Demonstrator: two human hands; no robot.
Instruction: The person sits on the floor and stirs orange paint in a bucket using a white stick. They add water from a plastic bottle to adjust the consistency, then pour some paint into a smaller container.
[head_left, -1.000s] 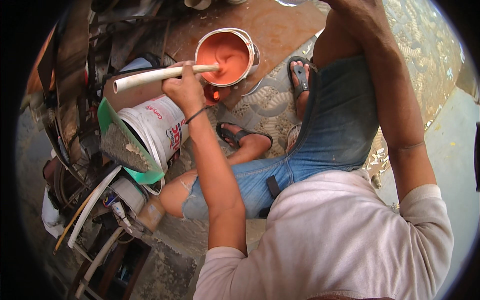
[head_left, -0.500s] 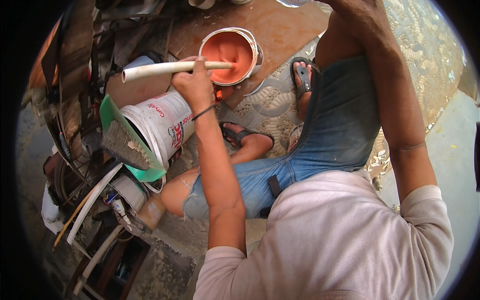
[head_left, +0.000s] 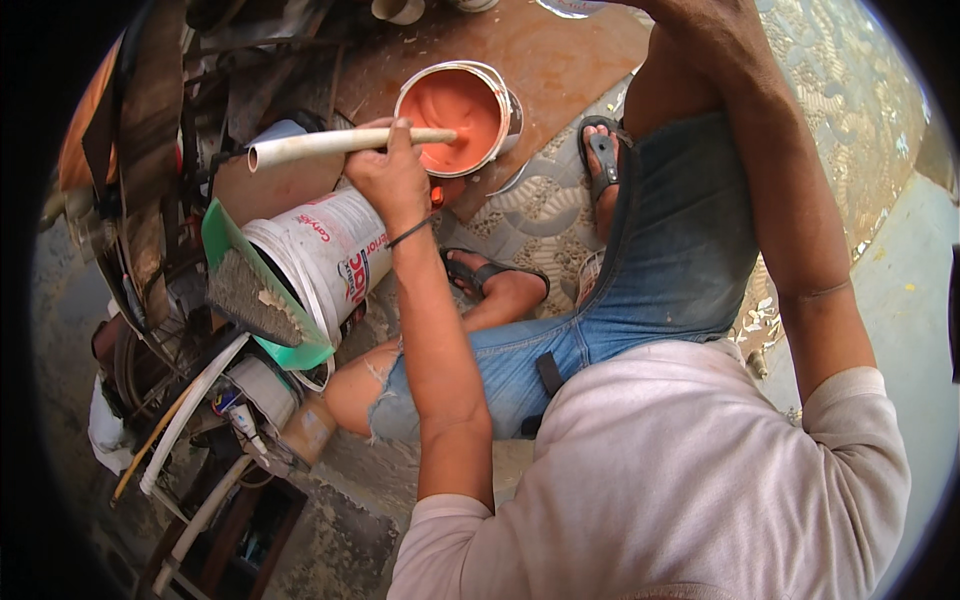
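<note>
My left hand is closed around a whitish plastic pipe, held aslant over a bucket. The pipe's far end dips into thick orange paint, which shows swirls around it. A round white paint bucket holds this paint, its wire handle resting at the back rim. My right hand lies at the top edge by my raised right knee, and its fingers run out of the picture, so their pose is hidden.
A large white bucket lies tilted left of my forearm, a green dustpan-like piece and a dark brush against its end. Scrap wood, pipes and tubes crowd the left. Under the paint bucket is a brown board; patterned pebble paving surrounds my sandalled feet.
My left hand has shifted the pipe slightly, its dipped end moving a little left in the paint, and the swirls have changed. The view has tipped slightly. My right arm stays nearly still.
</note>
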